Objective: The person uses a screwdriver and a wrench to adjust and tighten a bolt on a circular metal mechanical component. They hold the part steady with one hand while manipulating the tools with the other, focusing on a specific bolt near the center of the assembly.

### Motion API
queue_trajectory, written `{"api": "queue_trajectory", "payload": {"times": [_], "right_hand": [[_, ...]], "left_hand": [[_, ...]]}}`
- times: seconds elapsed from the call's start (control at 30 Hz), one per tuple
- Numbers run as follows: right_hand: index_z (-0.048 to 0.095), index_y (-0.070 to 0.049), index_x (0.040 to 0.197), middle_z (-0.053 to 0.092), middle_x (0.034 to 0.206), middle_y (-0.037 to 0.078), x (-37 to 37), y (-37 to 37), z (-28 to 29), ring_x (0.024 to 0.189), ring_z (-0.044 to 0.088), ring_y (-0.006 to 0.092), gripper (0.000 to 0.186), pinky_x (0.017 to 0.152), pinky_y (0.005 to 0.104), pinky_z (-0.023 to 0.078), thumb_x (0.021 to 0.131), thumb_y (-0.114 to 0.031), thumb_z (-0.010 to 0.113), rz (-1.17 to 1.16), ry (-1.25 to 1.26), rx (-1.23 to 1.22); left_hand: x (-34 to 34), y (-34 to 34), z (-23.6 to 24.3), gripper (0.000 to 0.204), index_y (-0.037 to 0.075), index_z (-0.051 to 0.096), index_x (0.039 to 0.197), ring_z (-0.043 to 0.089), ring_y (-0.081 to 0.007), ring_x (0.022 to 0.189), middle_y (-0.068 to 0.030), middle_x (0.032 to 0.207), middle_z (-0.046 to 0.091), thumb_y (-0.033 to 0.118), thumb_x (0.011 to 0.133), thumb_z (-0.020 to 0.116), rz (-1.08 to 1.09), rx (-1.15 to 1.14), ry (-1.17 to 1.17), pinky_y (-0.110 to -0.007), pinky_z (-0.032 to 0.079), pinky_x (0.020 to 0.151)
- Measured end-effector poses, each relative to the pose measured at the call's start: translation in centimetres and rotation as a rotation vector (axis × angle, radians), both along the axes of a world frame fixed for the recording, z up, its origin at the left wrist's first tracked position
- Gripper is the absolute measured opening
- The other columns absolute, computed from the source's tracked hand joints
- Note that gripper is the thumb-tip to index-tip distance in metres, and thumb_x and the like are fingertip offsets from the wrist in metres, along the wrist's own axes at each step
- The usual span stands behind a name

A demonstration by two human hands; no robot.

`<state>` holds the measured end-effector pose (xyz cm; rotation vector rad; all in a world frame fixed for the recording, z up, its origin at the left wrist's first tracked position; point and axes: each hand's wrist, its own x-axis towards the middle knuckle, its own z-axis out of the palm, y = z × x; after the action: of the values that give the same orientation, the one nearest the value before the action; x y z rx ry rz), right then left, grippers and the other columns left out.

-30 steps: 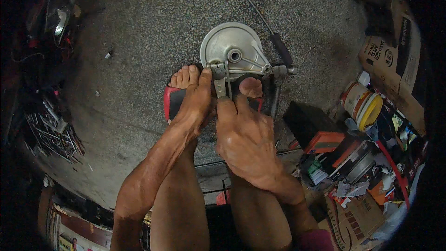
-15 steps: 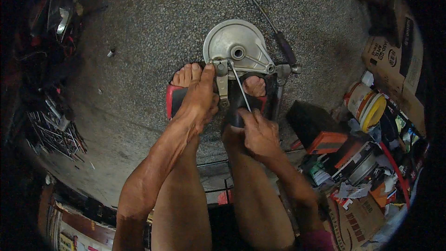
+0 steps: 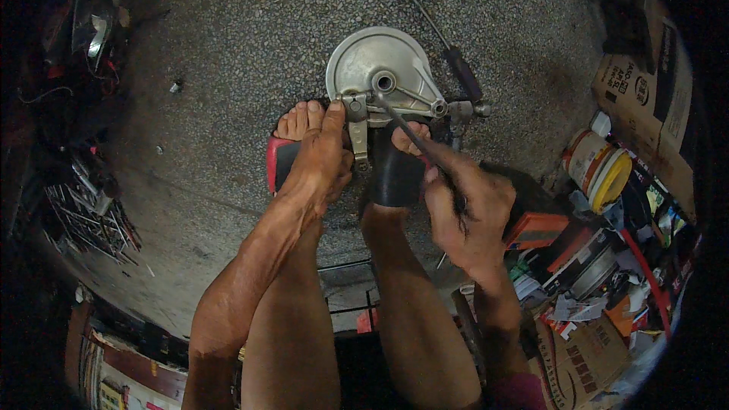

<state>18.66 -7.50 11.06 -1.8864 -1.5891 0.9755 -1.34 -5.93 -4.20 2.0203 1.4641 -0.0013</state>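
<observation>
Head view: your left forearm (image 3: pixel 254 266) slants up and inward from the lower edge, crossing your left shin (image 3: pixel 292 326). Your left hand (image 3: pixel 323 156) is curled closed, its thumb laid on the upper end of a flat metal lever (image 3: pixel 358 137); the undersides of its fingers are hidden, so how they grip below cannot be told. Your right forearm (image 3: pixel 497 311) rises more steeply, and your right hand (image 3: pixel 471 216) is closed, back uppermost, around a slim dark tool (image 3: pixel 410 133) that points up and to the left, its tip beside the lever's head. Blur softens that hand and tool; you cannot make out whether the tip touches metal, and your fist covers the rear part.

Just ahead of your feet, the round silver plate (image 3: pixel 380 49) sits over the speckled floor (image 3: pixel 243 53), nearer that floor's cluttered right edge than its left; what props its near side is hidden. Beyond its right side lies a dark-handled screwdriver (image 3: pixel 463 72). Toward the floor's left edge, a heap of thin metal rods (image 3: pixel 91 220) sinks into shadow.
</observation>
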Motion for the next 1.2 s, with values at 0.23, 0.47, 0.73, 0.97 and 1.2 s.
{"api": "queue_trajectory", "payload": {"times": [0.23,0.47,0.73,0.97,1.2], "right_hand": [[0.07,0.002,0.103,0.076,0.091,0.013,-0.4,2.6,-0.2,0.061,0.068,0.0099,0.023,0.054,0.0257,0.051,0.085,0.003,0.056,0.023,-0.016,0.023],[0.068,0.004,0.085,0.068,0.067,0.009,0.1,7.5,-0.8,0.056,0.064,0.0102,0.012,0.052,0.0277,0.049,0.082,-0.006,0.06,0.171,-0.083,-0.054],[0.068,0.002,0.079,0.058,0.055,0.005,1.2,11.9,-1.5,0.045,0.054,0.0084,0.021,0.041,0.0237,0.041,0.084,-0.015,0.057,0.114,0.146,-0.292],[0.067,0.003,0.08,0.059,0.055,0.007,2.0,12.1,-1.6,0.041,0.053,0.0101,0.022,0.039,0.0235,0.039,0.083,-0.016,0.056,0.064,0.181,-0.266],[0.067,0.004,0.079,0.058,0.054,0.009,1.4,13.1,-2.2,0.04,0.054,0.0133,0.026,0.04,0.0263,0.04,0.082,-0.02,0.057,0.147,0.101,-0.237]], "left_hand": [[0.5,1.0,1.3,0.064,-0.008,0.051,0.126,0.052,-0.0447,0.117,-0.028,0.122,0.056,0.028,0.074,0.064,0.032,-0.137,-0.017,-0.054,0.038,0.103],[-0.1,0.0,0.8,0.065,-0.006,0.05,0.126,0.051,-0.0448,0.118,-0.0277,0.121,0.056,0.027,0.073,0.066,-0.041,0.037,0.001,-0.054,0.037,0.104],[0.0,-0.1,0.5,0.06,-0.006,0.049,0.125,0.054,-0.0436,0.111,-0.0264,0.117,0.056,0.025,0.076,0.065,-0.076,0.2,-0.024,-0.053,0.04,0.099],[0.7,0.5,0.5,0.04,-0.004,0.055,0.114,0.056,-0.0391,0.106,-0.0223,0.107,0.059,0.024,0.085,0.056,0.012,0.047,0.023,-0.049,0.042,0.095],[0.5,0.2,-0.1,0.037,-0.005,0.055,0.115,0.056,-0.0395,0.107,-0.0228,0.109,0.059,0.022,0.09,0.055,0.023,0.13,0.031,-0.05,0.042,0.095]]}}
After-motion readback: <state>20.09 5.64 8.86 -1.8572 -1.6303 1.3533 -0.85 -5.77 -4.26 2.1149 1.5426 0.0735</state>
